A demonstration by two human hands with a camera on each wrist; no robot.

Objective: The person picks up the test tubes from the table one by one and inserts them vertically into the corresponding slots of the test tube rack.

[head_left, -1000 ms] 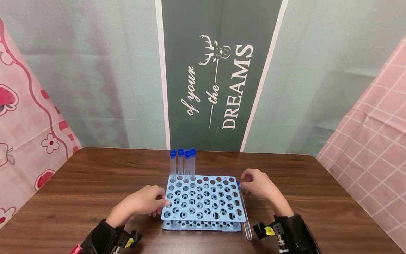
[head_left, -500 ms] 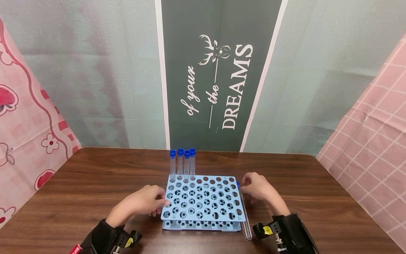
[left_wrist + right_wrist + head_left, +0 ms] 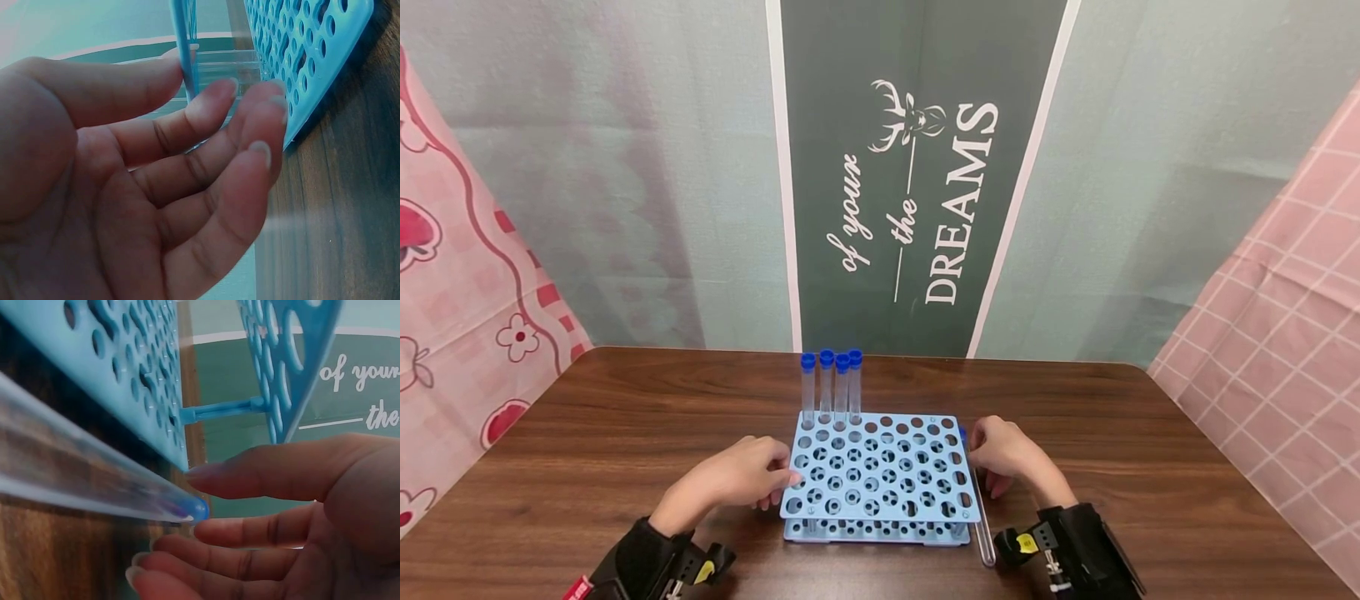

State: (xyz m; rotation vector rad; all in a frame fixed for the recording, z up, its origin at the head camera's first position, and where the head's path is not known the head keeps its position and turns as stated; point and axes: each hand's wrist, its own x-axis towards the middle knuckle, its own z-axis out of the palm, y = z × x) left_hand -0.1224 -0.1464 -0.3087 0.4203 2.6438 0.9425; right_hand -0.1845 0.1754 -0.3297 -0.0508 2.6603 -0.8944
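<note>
A light blue test tube rack (image 3: pixel 891 517) stands on the table, two perforated plates one above the other. Several clear tubes with blue caps (image 3: pixel 842 392) stand upright in its back left holes. At the rack's left side my left hand (image 3: pixel 748 472) pinches the top plate's edge between thumb and index finger; the other fingers (image 3: pixel 250 194) bend loosely below. Along the right side lies another capped test tube (image 3: pixel 984 535). Beside its upper part is my right hand (image 3: pixel 1003 450), thumb and fingers apart around the blue cap end (image 3: pixel 199 509) in the right wrist view, not visibly gripping.
The brown wooden table (image 3: pixel 1150 483) extends to both sides of the rack. A grey-green cloth (image 3: pixel 700 208) with white lettering hangs behind it. Pink cloths hang at the left and right. Black wrist straps with cameras sit on both forearms.
My right hand has moved down a little along the lying test tube, toward the front. The left hand, the rack and the tubes have stayed in place.
</note>
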